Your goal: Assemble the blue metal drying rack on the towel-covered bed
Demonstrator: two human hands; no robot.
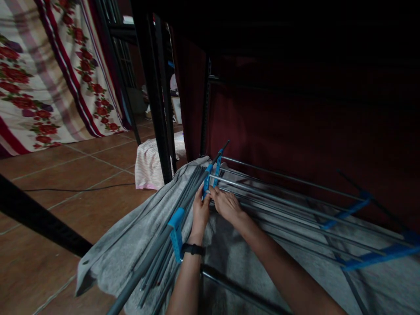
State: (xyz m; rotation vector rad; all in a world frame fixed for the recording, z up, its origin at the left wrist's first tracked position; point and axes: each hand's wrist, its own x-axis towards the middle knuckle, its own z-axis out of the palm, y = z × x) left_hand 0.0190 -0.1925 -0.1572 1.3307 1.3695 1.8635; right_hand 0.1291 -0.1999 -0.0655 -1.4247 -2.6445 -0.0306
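A partly assembled rack of thin grey metal rods and blue plastic brackets lies on a grey cloth. At its left end, my left hand is closed round the lower part of a blue slotted bracket. Close beside it, my right hand has its fingers bent together at the bracket's lower end, and what they pinch is hidden. A second blue bracket stands just behind. Nearer me, another blue bracket is fixed on a thick grey tube, beside my left wrist, which wears a black band.
Several loose rods lie left of my hands on the grey cloth. More blue brackets join the rods at right. A black metal frame post rises ahead. A cable crosses the tiled floor.
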